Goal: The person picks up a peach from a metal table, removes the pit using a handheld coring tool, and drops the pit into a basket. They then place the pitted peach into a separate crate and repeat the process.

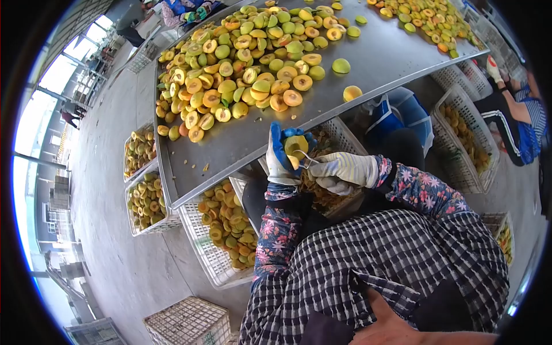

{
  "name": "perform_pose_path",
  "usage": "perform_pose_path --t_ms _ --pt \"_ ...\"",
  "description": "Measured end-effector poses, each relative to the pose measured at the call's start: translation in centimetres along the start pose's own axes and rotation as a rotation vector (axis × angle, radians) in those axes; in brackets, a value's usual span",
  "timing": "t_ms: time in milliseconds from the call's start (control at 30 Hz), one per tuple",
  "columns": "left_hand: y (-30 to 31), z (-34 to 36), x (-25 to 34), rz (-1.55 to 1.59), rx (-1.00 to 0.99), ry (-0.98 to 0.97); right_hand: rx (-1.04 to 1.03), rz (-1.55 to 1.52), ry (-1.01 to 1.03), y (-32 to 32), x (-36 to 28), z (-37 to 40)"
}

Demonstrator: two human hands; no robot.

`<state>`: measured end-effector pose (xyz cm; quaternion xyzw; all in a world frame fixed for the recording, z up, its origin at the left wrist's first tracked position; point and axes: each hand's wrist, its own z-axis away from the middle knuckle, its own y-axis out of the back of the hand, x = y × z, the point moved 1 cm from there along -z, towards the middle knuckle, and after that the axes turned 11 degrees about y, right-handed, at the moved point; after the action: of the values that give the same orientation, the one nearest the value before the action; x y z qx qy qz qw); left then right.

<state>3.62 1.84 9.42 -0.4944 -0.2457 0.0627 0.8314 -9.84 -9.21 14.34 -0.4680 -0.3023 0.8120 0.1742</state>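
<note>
My left hand, in a white glove with blue-coated fingers, is closed around a yellow peach half with its cut face up. In a striped white glove, my right hand grips a small metal pitting spoon. The spoon's curved end is at the edge of the fruit; glove fingers hide most of its handle. Just beyond both hands is the metal table, with a heap of halved peaches on it. Beneath my hands stands a crate of brownish scraps.
A white crate of peach halves stands left of my lap, with more fruit crates beyond it. An upturned crate sits on the floor. At right are a blue bag, another crate and a seated person.
</note>
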Motion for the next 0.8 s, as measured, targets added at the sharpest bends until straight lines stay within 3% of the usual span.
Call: perform_pose_path --t_ms 67,133,200,233,267,367,433,500,600,700,733,800 --pt "0.6 -0.2 0.2 0.025 0.000 -0.073 -0.018 0.111 0.085 0.1 -0.2 0.3" --pt "0.0 1.1 0.4 -0.138 0.139 -0.216 -0.030 0.275 0.104 1.8 -0.9 0.4" --pt "1.5 1.9 1.2 -0.477 0.245 -0.316 -0.006 1.009 0.509 6.7 1.2 -0.8" --pt "0.9 3.2 1.5 -0.513 0.324 -0.367 0.006 1.373 0.715 5.6 0.4 -0.8" --pt "1.9 4.2 2.3 -0.590 0.357 -0.427 0.095 1.695 0.335 5.3 -0.5 1.1" --pt "2.7 9.7 5.9 -1.003 0.681 -0.541 0.132 1.777 0.154 4.8 -0.9 3.0" --pt "6.4 12.0 9.4 -1.522 1.093 -0.375 0.130 1.799 0.126 5.3 -0.5 3.5" --pt "6.9 12.9 10.5 -1.638 1.153 -0.338 0.121 1.804 0.102 4.7 -0.7 4.1" --pt "5.8 9.0 11.6 -1.944 0.974 -0.744 0.116 1.796 0.092 3.9 -1.2 3.8" --pt "1.2 2.4 10.8 -1.876 0.759 -0.682 0.144 1.748 0.136 3.4 -1.6 3.7" --pt "-1.2 0.3 10.5 -1.883 0.732 -0.482 0.151 1.739 0.164 3.4 -1.6 3.8" --pt "-2.4 -4.7 9.8 -1.922 0.747 -0.305 0.161 1.723 0.154 3.5 -1.3 3.7"
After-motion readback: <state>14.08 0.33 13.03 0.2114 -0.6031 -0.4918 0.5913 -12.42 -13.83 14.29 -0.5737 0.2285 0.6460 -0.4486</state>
